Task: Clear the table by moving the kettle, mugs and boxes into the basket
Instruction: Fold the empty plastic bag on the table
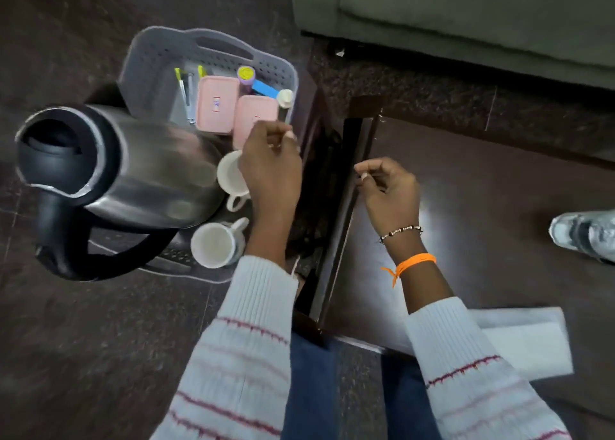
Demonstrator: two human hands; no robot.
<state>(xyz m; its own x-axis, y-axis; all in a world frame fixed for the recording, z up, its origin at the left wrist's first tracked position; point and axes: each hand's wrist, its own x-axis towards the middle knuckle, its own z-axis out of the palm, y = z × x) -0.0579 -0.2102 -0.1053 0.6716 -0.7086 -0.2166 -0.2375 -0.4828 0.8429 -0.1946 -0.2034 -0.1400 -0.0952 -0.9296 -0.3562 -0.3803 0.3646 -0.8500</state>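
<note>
A grey perforated basket (pixel 156 53) stands on a dark stool left of the table. In it a steel kettle (pixel 149 166) with a black handle lies tilted at the left. Two white mugs (pixel 229 173) (pixel 216 245) sit beside it, and two pink boxes (pixel 216 103) (pixel 256 113) lie at the back. My left hand (pixel 269 166) hovers over the basket's right side, fingers curled round the lower end of a white-capped tube (pixel 284 101). Over the edge of the dark wooden table (pixel 499 206), my right hand (pixel 389 190) has loosely curled fingers and holds nothing.
The basket also holds a purple-and-yellow roll (pixel 246 75), a blue item and yellow-handled tools (pixel 183 86). A white folded sheet (pixel 525 336) lies on the table's near right. A green sofa (pixel 466 13) stands behind. Another person's shoe (pixel 582 233) is at the right edge.
</note>
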